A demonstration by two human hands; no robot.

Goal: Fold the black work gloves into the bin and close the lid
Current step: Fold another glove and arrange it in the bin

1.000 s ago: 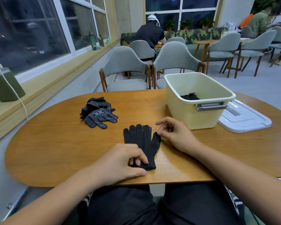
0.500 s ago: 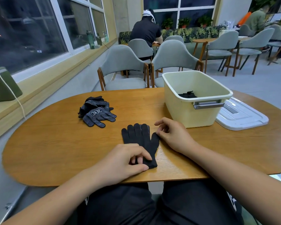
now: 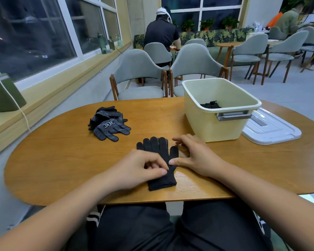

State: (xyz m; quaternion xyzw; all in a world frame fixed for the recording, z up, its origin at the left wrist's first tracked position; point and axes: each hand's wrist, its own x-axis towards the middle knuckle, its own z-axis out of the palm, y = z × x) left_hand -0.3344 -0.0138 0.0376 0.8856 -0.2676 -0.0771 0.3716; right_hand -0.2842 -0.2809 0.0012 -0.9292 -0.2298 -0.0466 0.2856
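A black work glove (image 3: 155, 148) lies flat near the table's front edge, fingers pointing away from me. My left hand (image 3: 138, 169) rests over its palm area, with curled fingers and thumb pinching the fabric. My right hand (image 3: 194, 154) is beside the glove's right edge, its straight thumb touching the fabric and its fingers loosely spread by the glove's thumb. A pile of dotted black gloves (image 3: 108, 124) sits at the left of the table. The cream bin (image 3: 207, 131) stands open at the right with a folded black glove (image 3: 210, 105) inside. Its white lid (image 3: 272, 129) lies flat to the bin's right.
The oval wooden table (image 3: 62, 160) holds everything. Two grey chairs (image 3: 140, 69) stand at its far side. A window ledge with a green box (image 3: 4, 93) and a cord runs along the left. A person (image 3: 161, 33) sits at a table behind.
My left hand has moved from the glove's cuff up over its palm area. My right thumb has come down from the glove's thumb tip to its right edge.
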